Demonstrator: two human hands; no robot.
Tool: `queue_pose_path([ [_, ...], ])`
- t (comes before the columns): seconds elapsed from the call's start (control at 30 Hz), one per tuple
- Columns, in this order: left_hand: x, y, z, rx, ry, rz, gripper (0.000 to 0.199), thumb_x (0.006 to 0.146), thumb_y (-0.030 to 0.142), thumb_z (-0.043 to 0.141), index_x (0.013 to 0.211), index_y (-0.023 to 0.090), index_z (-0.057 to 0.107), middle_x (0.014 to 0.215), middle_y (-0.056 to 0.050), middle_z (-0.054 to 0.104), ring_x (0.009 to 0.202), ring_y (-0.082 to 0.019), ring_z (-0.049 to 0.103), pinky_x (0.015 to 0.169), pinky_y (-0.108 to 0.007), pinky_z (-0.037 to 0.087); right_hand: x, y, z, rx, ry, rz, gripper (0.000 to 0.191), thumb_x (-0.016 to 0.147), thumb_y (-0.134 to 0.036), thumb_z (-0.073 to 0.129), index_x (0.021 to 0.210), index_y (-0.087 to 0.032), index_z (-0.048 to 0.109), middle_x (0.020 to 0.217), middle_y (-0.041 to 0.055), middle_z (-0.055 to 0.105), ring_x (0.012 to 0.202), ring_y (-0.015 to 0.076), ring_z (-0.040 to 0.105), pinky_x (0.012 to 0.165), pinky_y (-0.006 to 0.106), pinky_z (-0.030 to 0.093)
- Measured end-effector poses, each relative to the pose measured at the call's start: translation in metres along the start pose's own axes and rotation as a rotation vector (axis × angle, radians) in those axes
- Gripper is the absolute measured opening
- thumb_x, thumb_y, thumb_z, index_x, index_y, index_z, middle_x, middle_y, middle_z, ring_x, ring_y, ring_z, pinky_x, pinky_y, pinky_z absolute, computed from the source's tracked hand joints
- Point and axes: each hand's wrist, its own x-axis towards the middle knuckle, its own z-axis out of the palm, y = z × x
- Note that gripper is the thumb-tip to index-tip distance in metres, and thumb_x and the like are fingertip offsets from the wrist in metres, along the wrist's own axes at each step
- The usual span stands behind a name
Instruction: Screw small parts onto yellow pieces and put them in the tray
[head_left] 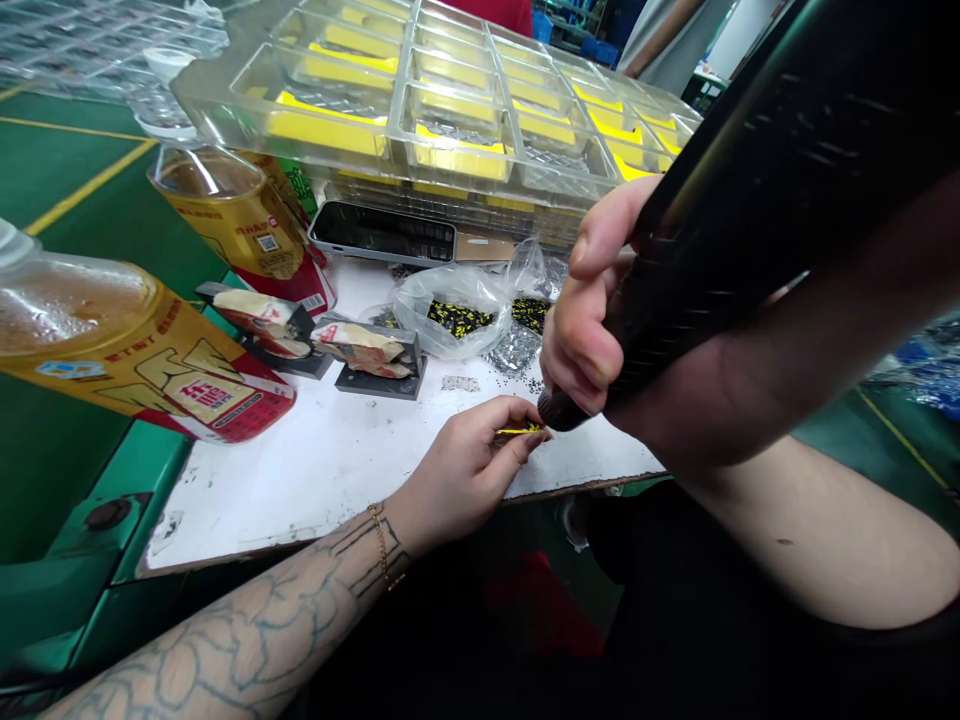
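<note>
My left hand [472, 465] is closed on a small yellow piece [517, 431] near the front edge of the white table [330, 450]. Its thumb and forefinger pinch the piece, which is partly hidden by them. My right hand [600, 310] wraps round a large dark cylindrical tool [720, 210], held tilted. The tool's lower tip is at the yellow piece, beside my left fingertips; whether they touch is unclear. Behind my hands lie clear plastic bags with small black and yellow parts [459, 318]. Tiny black bits are scattered beside them.
Two drink bottles [142, 350] [255, 230] stand at the left. Two dark blocks with taped tops [375, 355] [270, 330] sit near them. Behind are a phone [382, 232] and stacked clear trays [337, 140] holding yellow parts. A person [667, 45] is at the back.
</note>
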Motion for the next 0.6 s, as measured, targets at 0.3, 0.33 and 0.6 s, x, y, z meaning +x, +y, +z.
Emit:
queue_pose_path([
  [0.3,0.002,-0.001,0.0,-0.017,0.005,0.032,0.015,0.098,0.027,0.054,0.1,0.017,0.066,0.073,0.0,0.067,0.066,-0.013,0.064,0.07,-0.025,0.052,0.001,0.002,-0.014,0.013,-0.312,-0.086,0.063,0.077,-0.085,0.047,0.074,-0.023,0.058,0.046,-0.0015,0.05,0.036,0.0156,0.045,0.039,0.032,0.042],
  [0.33,0.002,0.0,0.0,-0.011,0.007,0.046,0.014,0.098,0.026,0.055,0.099,0.017,0.066,0.074,0.0,0.067,0.069,-0.014,0.065,0.071,-0.025,0.053,0.002,0.001,-0.015,0.001,-0.37,-0.078,0.065,0.077,-0.086,0.043,0.074,-0.023,0.058,0.047,-0.0016,0.051,0.036,0.0154,0.045,0.041,0.033,0.043],
  [0.6,0.0,-0.001,0.001,0.068,0.045,0.073,0.011,0.096,0.024,0.058,0.098,0.017,0.066,0.086,-0.003,0.071,0.078,-0.015,0.066,0.073,-0.026,0.052,-0.005,0.003,-0.003,0.027,-0.112,-0.057,0.056,0.084,-0.078,0.045,0.073,-0.024,0.057,0.046,-0.0005,0.045,0.037,0.0169,0.043,0.038,0.034,0.037],
])
